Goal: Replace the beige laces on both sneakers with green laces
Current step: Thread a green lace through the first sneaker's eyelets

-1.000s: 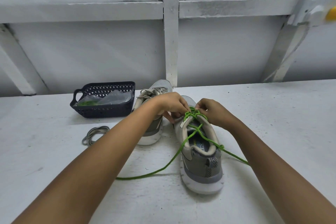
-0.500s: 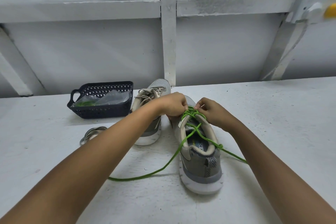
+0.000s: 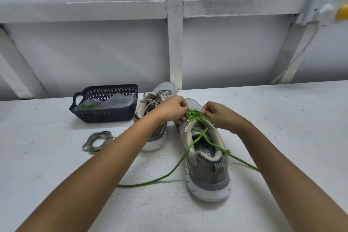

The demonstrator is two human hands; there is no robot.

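The bench (image 3: 56, 156) is painted white, matt and gritty, with scuffs and specks. The nearer sneaker (image 3: 212, 173) has a fine grey mesh toe, a smooth beige cloth collar and a white, faintly speckled rubbery sole. The green lace (image 3: 169, 173) is matt woven cord. The loose beige laces (image 3: 98, 140) are flat cloth. Near the bench's far edge, the dark basket (image 3: 105, 117) is perforated plastic and holds a glossy, crinkled clear bag (image 3: 114, 100).

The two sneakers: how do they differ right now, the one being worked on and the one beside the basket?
The near sneaker carries a green lace through its front eyelets, ends trailing on the table; the far sneaker has beige laces. The left hand and right hand pinch the lace on the near sneaker; neither grips the far sneaker. Both are grey with white soles, upright, heels toward the camera.
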